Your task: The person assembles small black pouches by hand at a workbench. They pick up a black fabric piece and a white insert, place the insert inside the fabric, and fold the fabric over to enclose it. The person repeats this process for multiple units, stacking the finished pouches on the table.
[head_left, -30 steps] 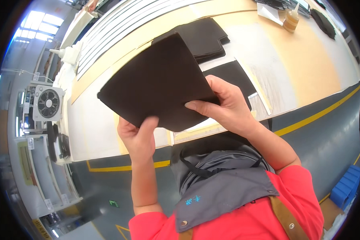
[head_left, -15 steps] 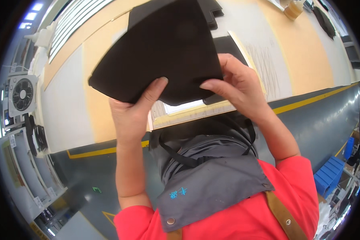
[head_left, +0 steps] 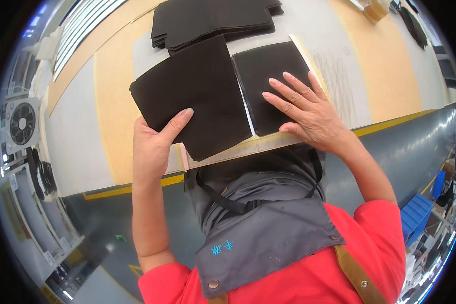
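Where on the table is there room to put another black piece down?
Bare table lies left of the left hand and its black sheet; more is right of the right hand. The middle is crowded: smaller black piece, black stack.

Left hand (head_left: 154, 147) fingers hidden under black sheet (head_left: 195, 96).

Black sheet (head_left: 197, 96), in the left hand (head_left: 154, 147): matt, cloth-like, faintly fuzzy, no sheen. Second black sheet (head_left: 268, 86), under the right hand (head_left: 309, 111): same matt dark material (edges cleanly cut). Stack of black sheets (head_left: 213, 20): matt, layered. Worktable (head_left: 111, 101): smooth tan board, wood-like, with pale grey matt panels. Apron (head_left: 263, 238): grey woven cloth, metal snap, tan strap. Floor (head_left: 420, 137): glossy grey.
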Available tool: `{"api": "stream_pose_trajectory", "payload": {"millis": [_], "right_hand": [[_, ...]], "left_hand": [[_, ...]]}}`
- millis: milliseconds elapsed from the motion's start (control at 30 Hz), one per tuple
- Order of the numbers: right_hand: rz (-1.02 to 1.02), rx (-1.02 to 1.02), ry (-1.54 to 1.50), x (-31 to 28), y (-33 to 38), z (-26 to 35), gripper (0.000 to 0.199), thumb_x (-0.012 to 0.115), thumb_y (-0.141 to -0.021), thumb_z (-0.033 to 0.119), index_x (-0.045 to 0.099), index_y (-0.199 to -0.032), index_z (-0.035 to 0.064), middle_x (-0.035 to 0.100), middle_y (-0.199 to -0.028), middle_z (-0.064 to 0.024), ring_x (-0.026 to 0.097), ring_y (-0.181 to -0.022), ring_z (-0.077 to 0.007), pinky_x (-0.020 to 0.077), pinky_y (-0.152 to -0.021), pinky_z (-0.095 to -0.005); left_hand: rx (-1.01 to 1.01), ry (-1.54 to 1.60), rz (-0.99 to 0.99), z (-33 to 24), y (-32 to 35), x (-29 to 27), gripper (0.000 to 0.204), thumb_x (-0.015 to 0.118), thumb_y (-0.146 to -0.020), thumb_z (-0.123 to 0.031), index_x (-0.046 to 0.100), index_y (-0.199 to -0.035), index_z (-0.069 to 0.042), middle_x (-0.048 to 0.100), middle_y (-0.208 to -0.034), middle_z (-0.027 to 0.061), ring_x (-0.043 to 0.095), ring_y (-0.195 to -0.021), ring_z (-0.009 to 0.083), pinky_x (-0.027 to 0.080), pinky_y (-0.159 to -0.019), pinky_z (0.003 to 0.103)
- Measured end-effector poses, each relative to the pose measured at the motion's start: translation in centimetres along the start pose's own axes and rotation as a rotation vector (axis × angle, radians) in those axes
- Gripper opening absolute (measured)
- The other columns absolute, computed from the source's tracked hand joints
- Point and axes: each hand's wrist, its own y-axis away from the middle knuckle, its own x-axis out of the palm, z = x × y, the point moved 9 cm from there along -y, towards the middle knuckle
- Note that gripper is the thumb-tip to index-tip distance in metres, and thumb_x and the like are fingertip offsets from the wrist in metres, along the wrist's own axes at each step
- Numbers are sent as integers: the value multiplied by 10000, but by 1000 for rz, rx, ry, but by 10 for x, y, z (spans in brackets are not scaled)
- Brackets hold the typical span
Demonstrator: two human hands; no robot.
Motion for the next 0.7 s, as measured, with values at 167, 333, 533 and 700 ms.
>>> {"api": "stream_pose_trajectory", "payload": {"millis": [167,333,533,700], "right_hand": [[16,6,25,1,5,1,663,419,-975,608,417,-1544,268,364,-1614,8,257,-1519,-255,129,-1250,-553],[18,19,7,6,7,1,636,458,-980,586,413,-1544,295,383,-1601,32,267,-1514,-243,137,-1251,-553],[13,20,2,5,6,3,651,406,-974,605,432,-1538,281,376,-1608,18,268,-1515,-254,123,-1253,-552],[10,27,-25,3,6,3,646,468,-961,568,423,-1542,289,372,-1610,24,264,-1516,-249,119,-1256,-550]], "left_hand": [[-79,91,7,5,-3,5,269,765,-895,-62,682,-1130,41,725,-1052,97,686,-945,165,544,-864,300],[-135,116,26,15,-8,11,281,768,-891,-61,676,-1136,42,722,-1062,105,688,-960,173,548,-878,307],[-187,126,34,26,-15,15,292,772,-887,-60,672,-1140,45,720,-1055,114,692,-966,179,558,-876,309],[-227,122,51,34,-19,15,308,779,-882,-65,665,-1145,47,716,-1065,120,692,-966,178,560,-876,311]]}}
